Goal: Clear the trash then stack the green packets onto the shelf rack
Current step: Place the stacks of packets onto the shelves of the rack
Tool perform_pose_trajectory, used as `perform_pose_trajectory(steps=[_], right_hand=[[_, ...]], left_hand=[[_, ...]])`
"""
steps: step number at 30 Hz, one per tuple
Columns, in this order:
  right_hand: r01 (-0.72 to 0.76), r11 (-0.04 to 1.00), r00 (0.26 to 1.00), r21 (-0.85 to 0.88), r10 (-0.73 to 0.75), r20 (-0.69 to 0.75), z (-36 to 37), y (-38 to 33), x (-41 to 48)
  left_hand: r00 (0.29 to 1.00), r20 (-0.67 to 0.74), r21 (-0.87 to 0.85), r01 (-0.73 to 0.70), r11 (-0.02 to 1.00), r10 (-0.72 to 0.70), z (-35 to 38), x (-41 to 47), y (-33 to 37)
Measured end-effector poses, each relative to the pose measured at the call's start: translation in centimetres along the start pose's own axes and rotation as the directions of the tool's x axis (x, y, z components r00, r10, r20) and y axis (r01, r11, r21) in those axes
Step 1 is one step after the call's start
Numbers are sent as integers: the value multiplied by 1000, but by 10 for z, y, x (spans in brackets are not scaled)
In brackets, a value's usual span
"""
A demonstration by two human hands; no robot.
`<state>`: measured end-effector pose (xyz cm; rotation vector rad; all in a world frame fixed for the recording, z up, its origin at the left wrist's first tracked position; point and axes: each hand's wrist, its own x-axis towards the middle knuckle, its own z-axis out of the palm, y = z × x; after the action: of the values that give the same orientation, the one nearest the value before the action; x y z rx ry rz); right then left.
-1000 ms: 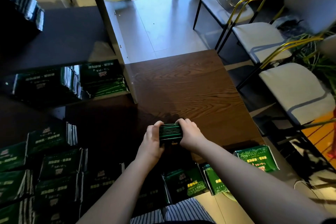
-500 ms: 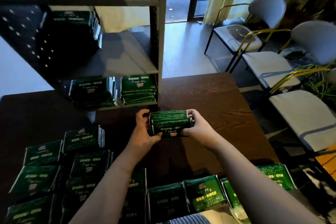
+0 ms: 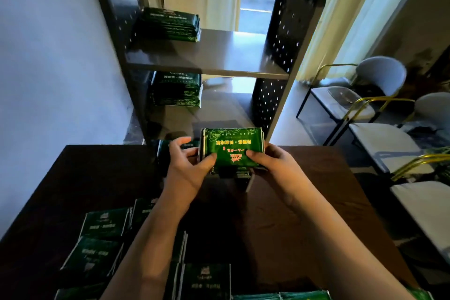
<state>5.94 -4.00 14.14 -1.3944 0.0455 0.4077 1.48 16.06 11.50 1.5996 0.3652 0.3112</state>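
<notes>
Both hands hold one bundle of green packets [image 3: 232, 150] between them, above the far edge of the dark wooden surface [image 3: 304, 202] and just in front of the shelf rack [image 3: 289, 39]. The left hand [image 3: 188, 168] pinches the bundle's left end, thumb on the printed top face and fingers curled round the side; the right hand [image 3: 272, 164] pinches the right end the same way, thumb on top. The bundle's top packet faces up, its lettering turned away from the wearer.

On the rack, one stack of packets [image 3: 168, 24] sits at the left of the upper shelf, and a second stack [image 3: 176, 90] sits at the left of the shelf below it. The right part of both shelves is bare. More green packets [image 3: 102, 241] lie in loose overlapping rows on the near left of the surface, and further ones [image 3: 205, 282] along its near edge between the forearms. Grey chairs with gold frames [image 3: 379, 90] stand to the right of the surface.
</notes>
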Motion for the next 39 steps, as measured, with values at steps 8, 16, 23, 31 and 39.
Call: perform_pose_trajectory(steps=[8, 16, 23, 31, 39], right_hand=[[-54, 952, 991, 302, 88, -99, 31, -23, 12], [-51, 881, 974, 470, 147, -170, 29, -14, 11], [18, 799, 969, 601, 134, -208, 35, -9, 12], [101, 800, 971, 591, 51, -235, 47, -7, 16], [133, 913, 966, 386, -32, -258, 66, -14, 42]], left_hand=[[993, 16, 175, 115, 978, -120, 1, 30, 46], [994, 24, 359, 92, 929, -107, 8, 39, 55], [993, 48, 427, 78, 901, -109, 10, 42, 58], [990, 66, 313, 96, 945, -122, 17, 57, 57], [991, 45, 249, 114, 962, -129, 36, 79, 59]])
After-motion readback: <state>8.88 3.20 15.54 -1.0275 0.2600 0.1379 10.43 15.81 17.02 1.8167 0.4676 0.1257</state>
